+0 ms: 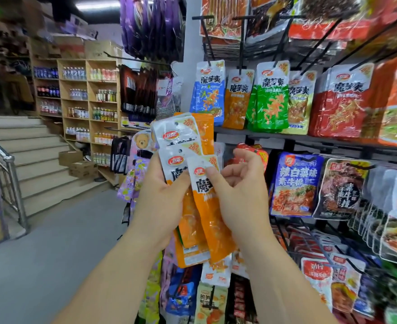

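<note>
My left hand (160,202) grips a fanned stack of orange-and-white snack packets (183,146) from the left side. Their white tops with punched holes stick up above my fingers. My right hand (237,195) pinches the front orange packet (213,228) near its white top, thumb on the red logo. Both hands are held in front of a hook rack (263,134) of hanging snack packets. On the row above hang matching orange packets (237,99) on a black hook, between blue packets (208,92) and green packets (271,97).
More snack bags hang right and below, among them a blue-purple bag (295,183) and red bags (340,101). Black hooks (242,43) jut out toward me. To the left lie grey floor, steps (36,160) with a metal handrail (10,160), cardboard boxes (80,167) and drink shelves (89,104).
</note>
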Motion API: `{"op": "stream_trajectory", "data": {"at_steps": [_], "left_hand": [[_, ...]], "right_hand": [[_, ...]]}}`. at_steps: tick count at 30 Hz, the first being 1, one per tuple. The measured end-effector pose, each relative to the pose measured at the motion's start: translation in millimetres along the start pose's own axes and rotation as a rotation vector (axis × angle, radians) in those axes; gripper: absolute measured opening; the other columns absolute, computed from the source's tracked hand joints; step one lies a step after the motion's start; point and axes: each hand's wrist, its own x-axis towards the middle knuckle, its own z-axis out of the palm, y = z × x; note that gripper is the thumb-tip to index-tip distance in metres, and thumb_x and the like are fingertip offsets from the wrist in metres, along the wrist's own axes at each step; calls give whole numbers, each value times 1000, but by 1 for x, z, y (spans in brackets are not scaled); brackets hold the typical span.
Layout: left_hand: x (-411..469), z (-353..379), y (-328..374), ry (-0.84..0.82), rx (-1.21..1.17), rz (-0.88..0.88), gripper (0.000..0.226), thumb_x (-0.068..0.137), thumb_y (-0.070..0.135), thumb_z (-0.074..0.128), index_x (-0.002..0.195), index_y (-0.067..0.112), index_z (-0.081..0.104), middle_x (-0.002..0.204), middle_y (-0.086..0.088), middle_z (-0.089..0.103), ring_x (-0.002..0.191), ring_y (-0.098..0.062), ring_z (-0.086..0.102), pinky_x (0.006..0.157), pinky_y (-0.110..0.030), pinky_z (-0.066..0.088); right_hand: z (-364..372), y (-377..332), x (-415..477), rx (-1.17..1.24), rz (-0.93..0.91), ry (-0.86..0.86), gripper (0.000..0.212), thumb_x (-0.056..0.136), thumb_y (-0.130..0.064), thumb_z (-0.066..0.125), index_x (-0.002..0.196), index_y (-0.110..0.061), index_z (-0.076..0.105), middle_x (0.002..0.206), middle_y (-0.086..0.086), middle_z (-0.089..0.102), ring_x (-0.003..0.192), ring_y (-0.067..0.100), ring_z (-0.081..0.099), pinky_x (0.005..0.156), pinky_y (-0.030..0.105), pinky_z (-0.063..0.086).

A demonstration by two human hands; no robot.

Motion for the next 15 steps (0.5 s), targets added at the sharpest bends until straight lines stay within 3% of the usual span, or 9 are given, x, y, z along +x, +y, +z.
{"op": "stream_trajectory", "data": {"at_steps": [3,5,7,8,10,12,15], "left_hand": [[12,5,9,-4,-7,33,39,102,6,61,132,31,60,119,3,77,108,-22,75,87,-50,62],[24,6,15,2,21,82,39,101,4,62,128,33,61,117,6,77,108,-19,75,89,-48,61],[40,6,22,-2,53,132,39,101,5,64,126,35,61,119,8,77,112,-18,73,97,-52,57],[49,7,25,-2,63,153,39,101,6,64,126,35,61,120,8,76,113,-18,72,100,-54,56],[67,8,29,19,51,181,37,101,8,65,126,35,61,120,7,76,112,-20,72,99,-57,56],[83,10,32,45,35,206,35,101,11,66,121,39,61,118,8,76,110,-20,73,96,-57,58],[102,16,31,75,52,288,35,102,15,66,118,45,60,115,16,75,109,-13,72,93,-48,58]], "right_hand": [[-14,-10,23,-80,9,-88,67,92,-31,77,148,-39,42,103,-12,67,82,-1,65,71,14,51],[-24,-15,40,-56,23,-100,49,92,-31,77,138,-37,59,113,-10,74,91,-3,69,84,24,58],[-34,-21,60,-29,41,-62,34,85,-38,74,119,-35,72,111,-5,77,97,13,75,88,46,61],[-40,-26,71,-24,21,-37,36,81,-42,73,115,-34,73,108,-4,77,96,18,75,86,50,61],[-50,-40,94,-59,-51,44,46,78,-46,73,120,-28,73,102,-1,77,95,22,74,87,52,60],[-59,-55,119,-94,-99,94,44,86,-36,78,126,-20,72,100,2,76,96,21,73,89,49,59],[-61,-75,160,-180,-189,128,28,91,-28,77,99,-1,75,86,17,71,76,28,64,72,44,55]]}}
